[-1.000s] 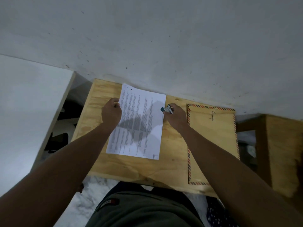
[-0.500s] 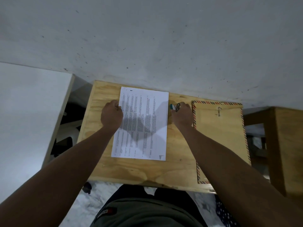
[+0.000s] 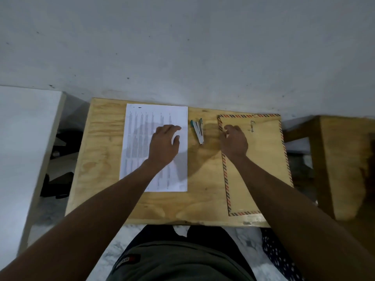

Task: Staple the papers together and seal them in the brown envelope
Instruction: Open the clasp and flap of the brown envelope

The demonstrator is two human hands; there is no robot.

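White printed papers point(image 3: 142, 138) lie flat on the left half of the small wooden table point(image 3: 105, 159). My left hand point(image 3: 164, 145) hovers over or rests on their right side, fingers spread and holding nothing. A small teal and silver stapler point(image 3: 197, 130) lies on the wood between the papers and the brown envelope point(image 3: 261, 159), which has a striped border and a metal clasp point(image 3: 252, 126) near its top. My right hand point(image 3: 234, 141) is at the envelope's upper left edge, fingers curled at that edge; whether it grips the envelope is unclear.
A grey wall point(image 3: 182, 47) stands right behind the table. A white panel point(image 3: 26, 138) is at the left with dark items beside it. Another wooden piece of furniture point(image 3: 341, 159) stands to the right. My lap point(image 3: 178, 260) is below the table's near edge.
My right hand let go of the stapler, which now lies on the table, and moved right to the envelope's edge. My left hand moved from the papers' left edge onto their right side.
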